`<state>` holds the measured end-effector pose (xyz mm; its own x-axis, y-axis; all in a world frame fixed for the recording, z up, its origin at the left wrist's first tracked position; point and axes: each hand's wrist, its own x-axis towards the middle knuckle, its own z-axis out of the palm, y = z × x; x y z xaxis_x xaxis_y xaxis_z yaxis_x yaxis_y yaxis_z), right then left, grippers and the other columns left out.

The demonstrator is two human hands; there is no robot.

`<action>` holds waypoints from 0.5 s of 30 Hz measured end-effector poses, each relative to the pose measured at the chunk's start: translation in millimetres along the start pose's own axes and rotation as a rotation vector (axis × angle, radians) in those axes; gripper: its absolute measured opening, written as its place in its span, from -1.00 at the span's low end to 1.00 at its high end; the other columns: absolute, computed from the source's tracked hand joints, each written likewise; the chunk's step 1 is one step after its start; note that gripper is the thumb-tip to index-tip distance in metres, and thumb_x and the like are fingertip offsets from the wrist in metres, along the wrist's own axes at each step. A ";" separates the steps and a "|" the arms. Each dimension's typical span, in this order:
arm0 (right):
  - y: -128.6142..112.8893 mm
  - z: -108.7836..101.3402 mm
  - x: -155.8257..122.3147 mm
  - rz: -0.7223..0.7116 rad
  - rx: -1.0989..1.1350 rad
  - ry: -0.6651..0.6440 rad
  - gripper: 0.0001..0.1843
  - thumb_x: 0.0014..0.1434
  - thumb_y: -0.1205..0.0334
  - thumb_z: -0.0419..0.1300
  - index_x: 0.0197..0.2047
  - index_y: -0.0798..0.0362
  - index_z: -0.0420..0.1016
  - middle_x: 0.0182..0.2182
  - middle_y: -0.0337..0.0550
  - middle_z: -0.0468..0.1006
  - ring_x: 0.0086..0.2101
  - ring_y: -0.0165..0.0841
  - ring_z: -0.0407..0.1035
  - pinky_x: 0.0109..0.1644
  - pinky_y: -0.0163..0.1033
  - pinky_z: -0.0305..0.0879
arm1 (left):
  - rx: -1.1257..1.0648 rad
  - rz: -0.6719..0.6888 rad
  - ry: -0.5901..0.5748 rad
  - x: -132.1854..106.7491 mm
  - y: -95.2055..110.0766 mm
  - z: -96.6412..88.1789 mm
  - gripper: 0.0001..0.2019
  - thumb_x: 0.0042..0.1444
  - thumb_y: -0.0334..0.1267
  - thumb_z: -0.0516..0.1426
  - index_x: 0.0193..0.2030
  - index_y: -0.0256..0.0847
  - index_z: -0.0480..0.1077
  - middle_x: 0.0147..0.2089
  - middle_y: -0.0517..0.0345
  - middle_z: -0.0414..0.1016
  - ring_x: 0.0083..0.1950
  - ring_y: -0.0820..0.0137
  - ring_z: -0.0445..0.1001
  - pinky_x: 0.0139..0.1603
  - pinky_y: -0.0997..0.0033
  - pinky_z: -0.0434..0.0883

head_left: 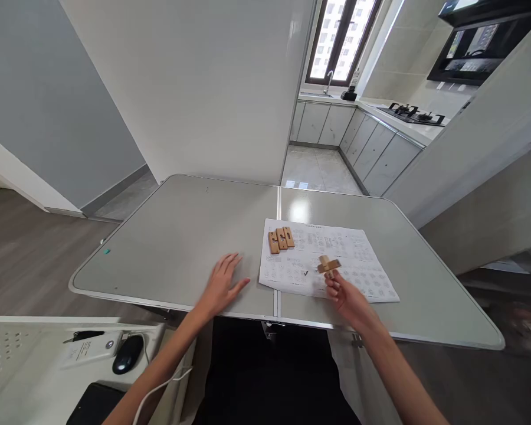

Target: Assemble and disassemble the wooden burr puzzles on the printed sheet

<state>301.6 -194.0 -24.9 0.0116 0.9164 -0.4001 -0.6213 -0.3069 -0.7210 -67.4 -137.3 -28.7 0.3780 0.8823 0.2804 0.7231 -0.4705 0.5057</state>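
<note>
Pinched in the fingers of my right hand is a small cross-shaped wooden puzzle piece, raised over a printed instruction sheet. My left hand rests on the table to the left of the sheet, fingers spread, with nothing in it. Three wooden puzzle blocks with dark cut-outs lie side by side on the sheet's upper left. The sheet carries rows of small line drawings, too fine to read. A little dark mark or bit shows on the paper left of the held piece.
The folding table has a centre seam and a metal rim. At lower left, a white side stand bears a black mouse, a white power strip and a black phone-like slab. A white cable crosses my left forearm.
</note>
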 end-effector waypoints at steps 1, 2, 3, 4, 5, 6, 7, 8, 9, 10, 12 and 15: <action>-9.6 -11.4 13.4 -0.029 0.021 0.036 -0.64 0.09 0.09 0.54 -0.21 0.02 0.50 -0.40 -0.31 0.41 -0.55 -0.56 0.22 -0.58 -0.48 0.26 | 0.051 0.003 0.010 3.6 -10.9 -0.2 -0.39 0.38 0.14 0.06 0.45 -0.11 0.21 0.48 -0.10 0.27 0.55 0.04 0.12 0.52 -0.15 0.17; -20.1 -21.7 26.4 -0.043 0.035 0.071 -0.67 0.10 0.13 0.52 -0.21 0.02 0.49 -0.41 -0.31 0.43 -0.56 -0.56 0.24 -0.60 -0.49 0.27 | 0.100 -0.001 0.018 7.2 -19.7 -1.0 -0.39 0.39 0.15 0.04 0.44 -0.13 0.21 0.49 -0.09 0.26 0.57 0.04 0.07 0.51 -0.15 0.17; -31.1 -30.7 38.8 -0.047 0.052 0.104 -0.71 0.14 0.17 0.49 -0.21 0.02 0.48 -0.43 -0.32 0.43 -0.57 -0.55 0.25 -0.62 -0.49 0.27 | 0.143 -0.010 0.016 10.7 -26.3 -1.9 -0.38 0.40 0.15 0.03 0.44 -0.15 0.21 0.51 -0.09 0.23 0.58 0.03 0.05 0.51 -0.15 0.18; -42.3 -38.2 50.3 -0.040 0.075 0.132 -0.76 0.18 0.20 0.45 -0.22 0.02 0.47 -0.44 -0.33 0.43 -0.58 -0.56 0.26 -0.62 -0.49 0.29 | 0.181 -0.025 0.018 14.0 -31.1 -2.7 -0.38 0.40 0.16 0.02 0.44 -0.16 0.21 0.52 -0.09 0.22 0.59 0.02 0.03 0.50 -0.15 0.19; -53.2 -44.4 60.6 -0.022 0.102 0.159 -0.80 0.22 0.23 0.41 -0.24 0.02 0.45 -0.45 -0.33 0.44 -0.59 -0.56 0.26 -0.62 -0.49 0.31 | 0.214 -0.041 0.019 16.8 -34.2 -3.0 -0.37 0.40 0.16 0.01 0.45 -0.16 0.20 0.52 -0.09 0.21 0.59 0.01 0.02 0.50 -0.15 0.20; -63.3 -49.4 69.7 -0.012 0.114 0.166 -0.84 0.26 0.26 0.37 -0.25 0.02 0.43 -0.45 -0.32 0.44 -0.60 -0.56 0.27 -0.62 -0.50 0.32 | 0.240 -0.058 0.022 19.0 -36.0 -2.7 -0.36 0.40 0.16 0.00 0.46 -0.18 0.18 0.53 -0.09 0.20 0.60 0.00 0.01 0.49 -0.15 0.20; -72.3 -53.5 77.6 -0.010 0.123 0.172 -0.86 0.30 0.29 0.32 -0.26 0.02 0.42 -0.45 -0.32 0.44 -0.60 -0.57 0.28 -0.62 -0.51 0.33 | 0.262 -0.075 0.026 20.7 -36.9 -1.9 -0.36 0.41 0.15 0.00 0.47 -0.19 0.16 0.53 -0.10 0.20 0.60 0.00 0.01 0.49 -0.14 0.21; -80.1 -56.9 84.2 -0.003 0.131 0.177 -0.87 0.32 0.31 0.28 -0.27 0.02 0.41 -0.46 -0.33 0.44 -0.61 -0.58 0.28 -0.61 -0.53 0.34 | 0.280 -0.088 0.029 21.7 -37.1 -0.8 -0.35 0.41 0.14 -0.01 0.48 -0.21 0.14 0.53 -0.10 0.20 0.60 0.00 0.02 0.49 -0.12 0.21; -86.5 -59.9 89.7 0.006 0.139 0.183 -0.86 0.34 0.33 0.25 -0.27 0.03 0.40 -0.46 -0.33 0.43 -0.62 -0.59 0.27 -0.60 -0.54 0.34 | 0.294 -0.098 0.032 22.1 -36.9 0.5 -0.34 0.42 0.13 -0.01 0.49 -0.23 0.12 0.53 -0.11 0.20 0.59 0.00 0.02 0.50 -0.11 0.21; -91.6 -62.6 94.3 0.016 0.145 0.188 -0.86 0.35 0.35 0.23 -0.28 0.03 0.38 -0.47 -0.33 0.43 -0.62 -0.59 0.28 -0.61 -0.54 0.35 | 0.306 -0.104 0.032 22.1 -36.6 1.7 -0.34 0.42 0.11 -0.01 0.49 -0.25 0.11 0.53 -0.11 0.20 0.59 0.00 0.03 0.50 -0.10 0.21; -98.6 -68.1 101.2 0.031 0.159 0.199 -0.83 0.36 0.37 0.21 -0.29 0.02 0.36 -0.48 -0.34 0.41 -0.63 -0.59 0.27 -0.62 -0.55 0.33 | 0.322 -0.104 0.027 21.4 -36.0 3.3 -0.36 0.43 0.09 -0.02 0.48 -0.27 0.12 0.53 -0.11 0.20 0.58 0.00 0.05 0.49 -0.10 0.21; -104.0 -76.2 108.0 0.033 0.179 0.208 -0.82 0.40 0.38 0.16 -0.29 0.03 0.34 -0.48 -0.33 0.41 -0.64 -0.60 0.27 -0.63 -0.56 0.32 | 0.333 -0.096 0.026 20.3 -35.9 4.2 -0.40 0.43 0.08 -0.03 0.45 -0.27 0.18 0.53 -0.12 0.20 0.58 0.00 0.07 0.49 -0.10 0.22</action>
<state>427.1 -82.7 -36.3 0.1382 0.8284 -0.5428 -0.7521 -0.2688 -0.6017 -83.3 -102.5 -44.6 0.2871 0.9198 0.2674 0.9053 -0.3518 0.2381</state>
